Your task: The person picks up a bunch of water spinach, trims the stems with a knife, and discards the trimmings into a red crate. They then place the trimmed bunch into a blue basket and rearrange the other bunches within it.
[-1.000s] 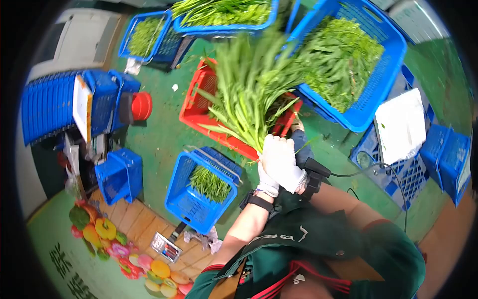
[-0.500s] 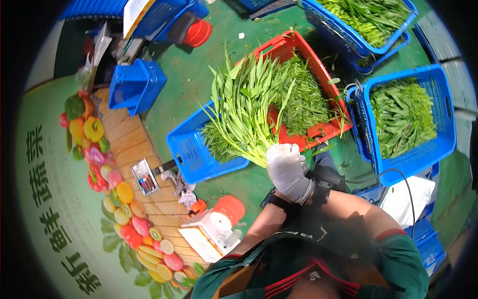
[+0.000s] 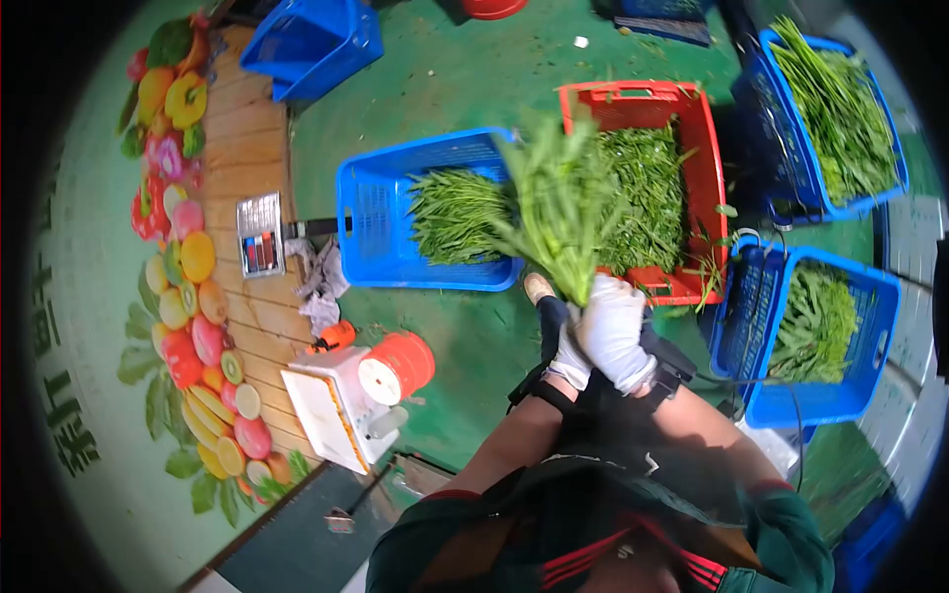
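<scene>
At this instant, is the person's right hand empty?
No, the white-gloved right hand grips a bunch of leafy greens by its stems.

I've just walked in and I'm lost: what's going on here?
A person is holding a bunch of leafy greens in a white-gloved right hand; the left hand is close beside it, partly hidden. In this view the blurred bunch overlaps a red crate and a blue crate, each with more greens inside.

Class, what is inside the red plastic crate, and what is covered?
Loose green leaves and stems lie inside the red plastic crate, hiding most of its bottom. The blurred green leafy bunch covers part of its left side.
</scene>
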`<move>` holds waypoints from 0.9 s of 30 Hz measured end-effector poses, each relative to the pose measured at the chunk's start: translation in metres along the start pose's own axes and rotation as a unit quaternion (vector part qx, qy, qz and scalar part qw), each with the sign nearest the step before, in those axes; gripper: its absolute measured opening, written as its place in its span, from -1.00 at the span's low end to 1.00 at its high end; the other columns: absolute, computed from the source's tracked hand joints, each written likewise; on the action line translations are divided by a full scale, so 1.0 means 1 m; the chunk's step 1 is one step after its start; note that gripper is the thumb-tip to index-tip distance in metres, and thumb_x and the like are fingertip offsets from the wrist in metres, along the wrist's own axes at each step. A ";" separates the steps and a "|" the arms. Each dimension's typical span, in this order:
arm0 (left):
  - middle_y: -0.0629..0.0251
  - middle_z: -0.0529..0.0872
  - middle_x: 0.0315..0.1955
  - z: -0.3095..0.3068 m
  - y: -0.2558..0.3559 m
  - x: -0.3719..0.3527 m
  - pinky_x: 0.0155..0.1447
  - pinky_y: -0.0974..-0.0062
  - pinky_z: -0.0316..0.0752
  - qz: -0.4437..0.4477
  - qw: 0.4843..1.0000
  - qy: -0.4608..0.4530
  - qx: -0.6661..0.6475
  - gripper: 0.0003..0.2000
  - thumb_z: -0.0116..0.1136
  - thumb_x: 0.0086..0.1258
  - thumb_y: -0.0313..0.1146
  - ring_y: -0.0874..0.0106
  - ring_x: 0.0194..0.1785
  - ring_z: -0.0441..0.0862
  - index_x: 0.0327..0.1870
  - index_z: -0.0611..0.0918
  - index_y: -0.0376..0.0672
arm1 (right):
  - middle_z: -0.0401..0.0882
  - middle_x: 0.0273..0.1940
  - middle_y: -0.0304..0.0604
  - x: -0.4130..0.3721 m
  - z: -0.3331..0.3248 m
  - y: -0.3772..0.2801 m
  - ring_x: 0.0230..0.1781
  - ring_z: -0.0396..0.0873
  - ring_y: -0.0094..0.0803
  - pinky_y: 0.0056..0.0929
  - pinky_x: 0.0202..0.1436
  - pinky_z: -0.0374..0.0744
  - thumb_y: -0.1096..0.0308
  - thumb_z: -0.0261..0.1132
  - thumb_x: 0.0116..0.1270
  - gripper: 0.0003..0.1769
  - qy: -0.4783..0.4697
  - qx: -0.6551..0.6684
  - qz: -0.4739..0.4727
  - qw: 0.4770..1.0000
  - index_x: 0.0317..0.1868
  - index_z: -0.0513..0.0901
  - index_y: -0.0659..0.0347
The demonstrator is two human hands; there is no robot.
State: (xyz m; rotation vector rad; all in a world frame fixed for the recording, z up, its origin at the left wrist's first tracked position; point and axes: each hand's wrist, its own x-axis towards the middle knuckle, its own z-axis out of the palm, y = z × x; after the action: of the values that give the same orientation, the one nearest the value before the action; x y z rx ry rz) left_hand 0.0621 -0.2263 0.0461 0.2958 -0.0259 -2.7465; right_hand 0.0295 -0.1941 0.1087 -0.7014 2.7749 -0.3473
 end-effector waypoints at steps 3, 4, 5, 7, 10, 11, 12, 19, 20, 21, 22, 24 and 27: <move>0.19 0.67 -0.18 -0.019 0.071 -0.022 0.07 0.26 0.49 -0.290 0.954 0.059 -0.049 -0.69 -0.07 0.39 -0.16 0.29 0.00 0.57 -0.24 0.63 -0.20 | 0.60 -0.40 0.04 0.015 0.015 -0.014 -0.34 0.62 -0.07 -0.17 -0.21 0.54 0.02 0.38 0.06 -0.51 -0.111 0.165 0.133 0.971 -0.25 0.48 0.29; 0.21 0.68 -0.25 -0.040 0.074 -0.029 -0.03 0.28 0.52 -0.286 0.921 0.266 0.004 -0.72 0.00 0.35 -0.17 0.31 -0.09 0.61 -0.23 0.62 -0.22 | 0.61 -0.42 0.06 0.019 0.018 -0.026 -0.37 0.62 -0.02 -0.17 -0.21 0.57 0.04 0.38 0.08 -0.50 -0.100 0.145 0.125 0.976 -0.24 0.48 0.32; 0.21 0.68 -0.25 -0.060 0.090 -0.034 -0.03 0.28 0.52 -0.275 0.924 0.265 -0.006 -0.72 0.00 0.35 -0.17 0.31 -0.09 0.61 -0.23 0.62 -0.22 | 0.60 -0.44 0.05 0.025 0.021 -0.043 -0.38 0.62 -0.03 -0.17 -0.21 0.56 0.03 0.38 0.08 -0.50 -0.096 0.115 0.114 0.982 -0.24 0.48 0.31; 0.20 0.69 -0.29 -0.092 0.117 -0.037 -0.06 0.28 0.53 -0.182 0.964 0.188 -0.055 -0.74 0.03 0.34 -0.18 0.30 -0.13 0.62 -0.23 0.62 -0.20 | 0.60 -0.45 0.05 0.039 0.028 -0.080 -0.38 0.62 -0.03 -0.17 -0.20 0.56 0.02 0.37 0.09 -0.51 -0.109 0.102 0.074 0.986 -0.25 0.48 0.30; 0.22 0.64 -0.15 -0.021 0.180 -0.009 0.01 0.32 0.54 -0.094 0.942 0.309 0.093 -0.64 -0.02 0.39 -0.11 0.34 -0.08 0.62 0.00 0.54 -0.21 | 0.61 -0.42 0.14 0.071 0.058 -0.138 -0.37 0.62 0.06 -0.12 -0.25 0.56 0.01 0.37 0.10 -0.44 -0.165 0.126 0.014 0.978 -0.16 0.45 0.36; 0.20 0.62 -0.11 -0.037 0.198 -0.011 0.03 0.31 0.54 -0.074 0.933 0.310 0.169 -0.63 -0.01 0.40 -0.13 0.34 -0.07 0.61 0.04 0.51 -0.23 | 0.61 -0.39 0.21 0.088 0.073 -0.156 -0.32 0.61 0.12 -0.08 -0.23 0.56 0.00 0.38 0.09 -0.39 -0.199 0.135 0.003 0.971 -0.11 0.43 0.37; 0.18 0.61 -0.08 -0.049 0.223 -0.005 0.03 0.34 0.54 -0.048 0.880 0.245 0.403 -0.68 0.06 0.33 -0.29 0.34 -0.05 0.61 0.04 0.51 -0.27 | 0.61 -0.37 0.21 0.106 0.086 -0.175 -0.30 0.61 0.12 -0.08 -0.22 0.56 0.00 0.38 0.09 -0.39 -0.226 0.155 -0.024 0.961 -0.09 0.43 0.37; 0.13 0.71 -0.46 -0.184 0.324 0.094 -0.20 0.39 0.52 0.178 0.671 0.295 0.656 -0.96 0.25 0.14 -0.48 0.29 -0.31 0.68 -0.41 0.69 -0.20 | 0.58 -0.21 0.27 0.259 0.203 -0.263 -0.13 0.56 0.14 -0.14 -0.07 0.52 0.01 0.36 0.13 -0.32 -0.356 0.176 -0.319 0.861 0.07 0.41 0.40; 0.09 0.71 -0.42 -0.208 0.330 0.113 -0.20 0.39 0.52 0.222 0.660 0.280 0.661 -0.94 0.25 0.13 -0.49 0.27 -0.30 0.68 -0.38 0.70 -0.20 | 0.57 -0.15 0.26 0.277 0.231 -0.263 -0.08 0.55 0.11 -0.18 -0.02 0.51 0.03 0.38 0.12 -0.30 -0.361 0.213 -0.329 0.846 0.11 0.40 0.38; 0.06 0.71 -0.39 -0.232 0.334 0.133 -0.20 0.39 0.52 0.265 0.646 0.264 0.665 -0.92 0.25 0.11 -0.50 0.24 -0.30 0.68 -0.36 0.70 -0.21 | 0.56 -0.09 0.25 0.297 0.265 -0.259 -0.02 0.54 0.08 -0.21 0.03 0.50 0.05 0.40 0.10 -0.28 -0.366 0.250 -0.338 0.830 0.15 0.39 0.36; 0.06 0.71 -0.39 -0.254 0.336 0.153 -0.21 0.41 0.52 0.264 0.638 0.290 0.663 -0.92 0.24 0.12 -0.50 0.27 -0.30 0.68 -0.36 0.70 -0.22 | 0.55 0.00 0.20 0.315 0.298 -0.253 0.05 0.54 -0.05 -0.29 0.09 0.48 0.12 0.44 0.07 -0.23 -0.398 0.263 -0.303 0.825 0.22 0.36 0.32; 0.14 0.71 -0.33 -0.315 0.335 0.192 -0.17 0.43 0.53 0.172 0.834 0.310 0.422 -0.88 0.20 0.17 -0.48 0.30 -0.27 0.67 -0.28 0.67 -0.25 | 0.60 -0.02 0.07 0.352 0.373 -0.227 -0.03 0.57 -0.23 -0.31 0.04 0.50 0.17 0.47 0.06 -0.26 -0.436 0.293 -0.210 0.825 0.19 0.41 0.34; 0.19 0.66 -0.20 -0.383 0.314 0.242 -0.01 0.36 0.56 0.023 0.947 0.321 -0.028 -0.79 0.05 0.28 -0.46 0.33 -0.14 0.64 -0.07 0.56 -0.22 | 0.63 -0.15 -0.03 0.393 0.436 -0.197 -0.15 0.56 -0.37 -0.30 -0.03 0.52 0.24 0.49 0.08 -0.38 -0.513 0.175 -0.007 0.841 0.10 0.48 0.35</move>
State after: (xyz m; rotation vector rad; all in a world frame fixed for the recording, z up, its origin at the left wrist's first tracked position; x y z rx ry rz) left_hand 0.0371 -0.5990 -0.3594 1.1336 0.2136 -2.4682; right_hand -0.0873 -0.6280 -0.3166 -0.5671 1.6284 -0.3301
